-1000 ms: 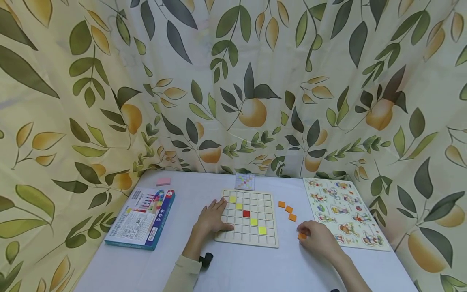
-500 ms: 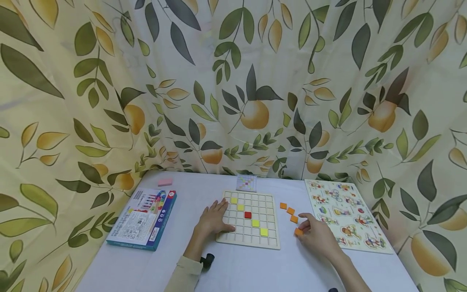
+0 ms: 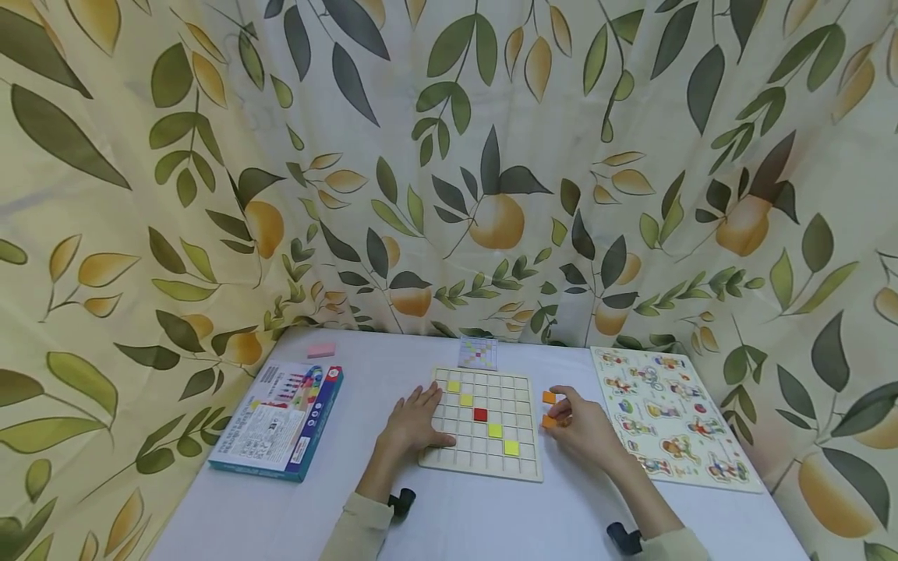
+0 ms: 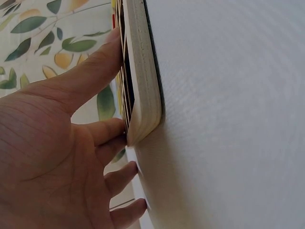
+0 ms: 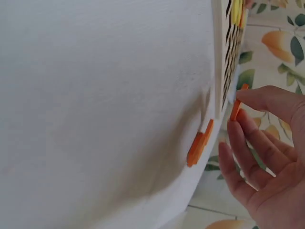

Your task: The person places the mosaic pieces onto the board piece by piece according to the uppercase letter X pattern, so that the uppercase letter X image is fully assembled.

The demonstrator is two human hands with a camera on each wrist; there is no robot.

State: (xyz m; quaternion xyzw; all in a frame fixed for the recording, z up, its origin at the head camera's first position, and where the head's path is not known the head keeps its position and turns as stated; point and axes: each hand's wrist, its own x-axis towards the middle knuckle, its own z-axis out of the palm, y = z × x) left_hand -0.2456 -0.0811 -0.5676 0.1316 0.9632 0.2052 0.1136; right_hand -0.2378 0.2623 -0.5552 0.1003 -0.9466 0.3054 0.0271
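Note:
A wooden grid board lies on the table, with several yellow tiles and one red tile along a diagonal. Spread over its left edge is my left hand; in the left wrist view the thumb reaches over the face of the board. My right hand is just off the board's right side. Between thumb and fingers it pinches an orange square tile, raised above the tabletop. Loose orange tiles lie below that hand, partly hidden by it in the head view.
Behind the board stands a small card with a coloured grid pattern. A picture board lies at the right. To the left are a flat blue-edged box and a pink block. A leaf-patterned curtain encloses the table.
My right hand has picked up the nearest orange tile and moved forward and left with it, towards the board. My left hand keeps its place on the board.

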